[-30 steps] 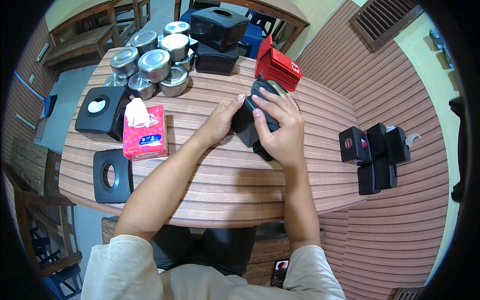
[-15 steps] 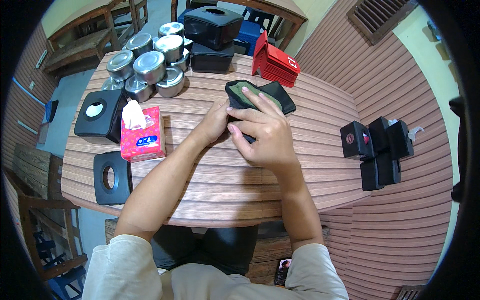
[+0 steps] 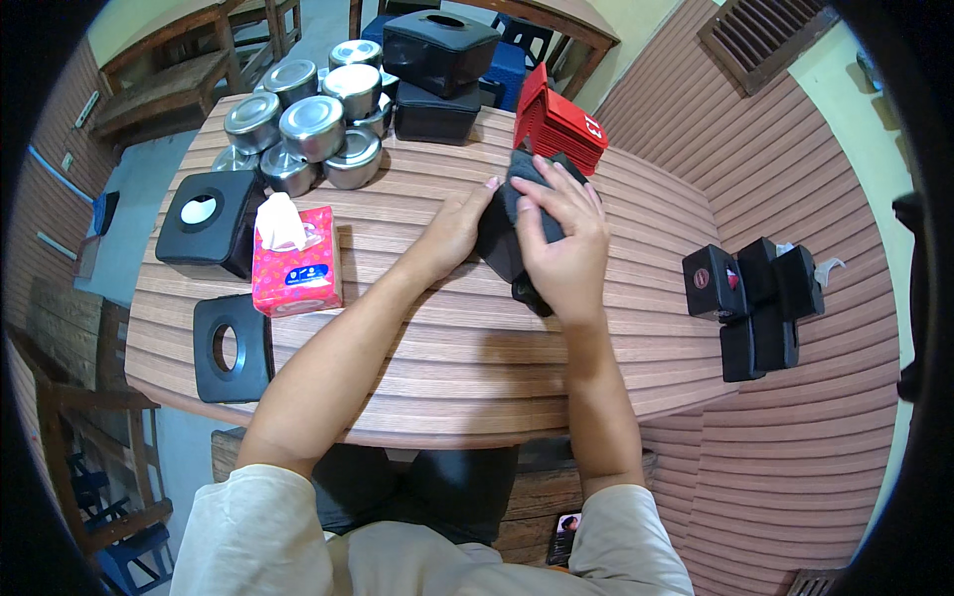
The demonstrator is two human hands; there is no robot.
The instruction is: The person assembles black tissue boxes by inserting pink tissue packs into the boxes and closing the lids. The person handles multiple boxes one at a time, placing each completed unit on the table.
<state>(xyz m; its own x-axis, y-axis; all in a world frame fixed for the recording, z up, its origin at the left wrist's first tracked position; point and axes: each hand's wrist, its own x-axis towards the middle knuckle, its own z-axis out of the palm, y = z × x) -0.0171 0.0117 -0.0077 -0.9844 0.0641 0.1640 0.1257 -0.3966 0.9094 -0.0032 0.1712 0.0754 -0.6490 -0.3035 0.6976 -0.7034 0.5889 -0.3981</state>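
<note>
Over the middle of the table, my left hand (image 3: pixel 452 233) grips the left edge of a black box-like piece (image 3: pixel 500 243), perhaps part of a tissue box; its fingers are mostly hidden. My right hand (image 3: pixel 564 238) presses a dark grey cloth (image 3: pixel 524 179) against the top of that piece, fingers bent over the cloth. To the left lies a black tissue box lid (image 3: pixel 207 348) with a round hole. Beside it stand a pink tissue pack (image 3: pixel 296 283) with a tissue sticking out and a closed black tissue box (image 3: pixel 224 233).
Stacked round metal tins (image 3: pixel 313 129) fill the table's far left. Two larger black tissue boxes (image 3: pixel 437 60) stand one on the other at the back. Red number stands (image 3: pixel 556 129) lean together just beyond my right hand. Several black boxes (image 3: pixel 711 283) are stacked by the right wall.
The black piece has turned and tilted in my hands. My right hand and the cloth have shifted slightly right; the cloth's green side no longer shows. The whole view has shifted a little.
</note>
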